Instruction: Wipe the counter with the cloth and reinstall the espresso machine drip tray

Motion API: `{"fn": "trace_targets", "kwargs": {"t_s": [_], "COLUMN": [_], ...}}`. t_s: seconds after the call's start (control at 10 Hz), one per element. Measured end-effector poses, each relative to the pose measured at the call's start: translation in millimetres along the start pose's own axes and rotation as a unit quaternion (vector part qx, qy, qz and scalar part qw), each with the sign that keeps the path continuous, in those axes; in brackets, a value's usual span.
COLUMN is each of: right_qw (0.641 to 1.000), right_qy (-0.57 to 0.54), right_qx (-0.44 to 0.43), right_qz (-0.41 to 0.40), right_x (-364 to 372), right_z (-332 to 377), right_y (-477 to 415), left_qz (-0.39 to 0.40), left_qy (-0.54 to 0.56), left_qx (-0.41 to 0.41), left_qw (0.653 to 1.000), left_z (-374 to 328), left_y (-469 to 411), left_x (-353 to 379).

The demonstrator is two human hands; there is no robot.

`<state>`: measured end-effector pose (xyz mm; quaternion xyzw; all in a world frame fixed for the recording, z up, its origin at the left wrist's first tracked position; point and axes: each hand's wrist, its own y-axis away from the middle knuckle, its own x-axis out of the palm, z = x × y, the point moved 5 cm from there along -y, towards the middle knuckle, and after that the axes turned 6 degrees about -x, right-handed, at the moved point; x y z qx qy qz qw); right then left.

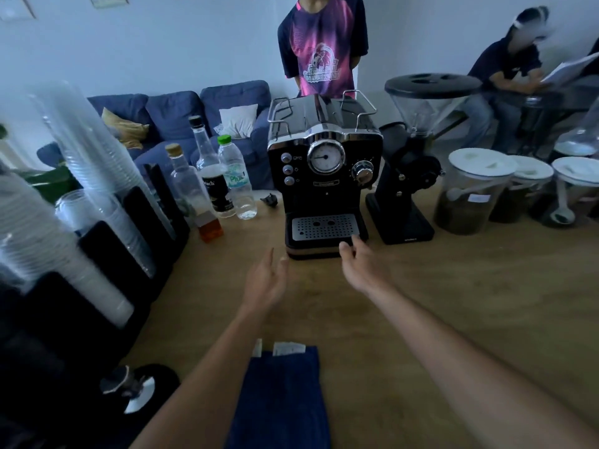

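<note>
A black espresso machine [324, 163] stands at the middle of the wooden counter [453, 303]. Its drip tray [324, 230], with a perforated metal grate, sits in the machine's base. My right hand [359, 264] is at the tray's front right corner, fingers loosely bent, touching or nearly touching it. My left hand [265, 280] hovers with straight fingers just left of the tray's front, holding nothing. A dark blue cloth [282, 400] lies flat on the counter near the front edge, between my forearms.
Stacks of clear plastic cups [97, 176] in black holders line the left. Several bottles [223, 183] stand left of the machine. A black grinder [411, 163] and lidded jars [470, 196] stand to the right. Two persons are behind the counter.
</note>
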<state>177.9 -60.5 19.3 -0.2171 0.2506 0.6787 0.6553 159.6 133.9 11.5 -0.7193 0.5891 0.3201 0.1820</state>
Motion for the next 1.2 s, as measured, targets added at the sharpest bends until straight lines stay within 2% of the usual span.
{"fn": "trace_targets", "kwargs": {"t_s": [0.2, 0.4, 0.5, 0.6, 0.8, 1.0, 1.2], "right_qw": [0.982, 0.96, 0.952, 0.949, 0.947, 0.941, 0.957], "right_qy": [0.156, 0.206, 0.222, 0.225, 0.23, 0.265, 0.209], "right_qx": [-0.105, -0.19, -0.213, -0.217, -0.194, -0.192, -0.188], "right_qz": [-0.026, -0.022, 0.004, 0.046, 0.108, 0.084, 0.075], "right_x": [15.5, 52.9, 77.9, 104.7, 147.5, 166.4, 160.5], "right_z": [42.4, 65.7, 68.7, 65.2, 45.3, 20.4, 26.6], "right_y": [52.3, 99.3, 121.1, 138.2, 160.2, 163.7, 162.8], "left_qz": [-0.059, -0.044, -0.069, -0.077, -0.027, -0.054, -0.059], "left_qy": [-0.136, -0.241, -0.282, -0.296, -0.298, -0.289, -0.283], "left_qx": [0.073, 0.077, 0.107, 0.107, 0.065, 0.079, 0.069], "left_qw": [0.986, 0.967, 0.951, 0.946, 0.952, 0.953, 0.955], "left_z": [27.6, 80.9, 100.9, 121.6, 147.4, 153.3, 152.2], "left_y": [46.0, 90.8, 116.7, 133.7, 144.8, 144.5, 146.3], "left_x": [-32.2, -51.7, -57.7, -55.1, -41.3, -36.7, -39.1]}}
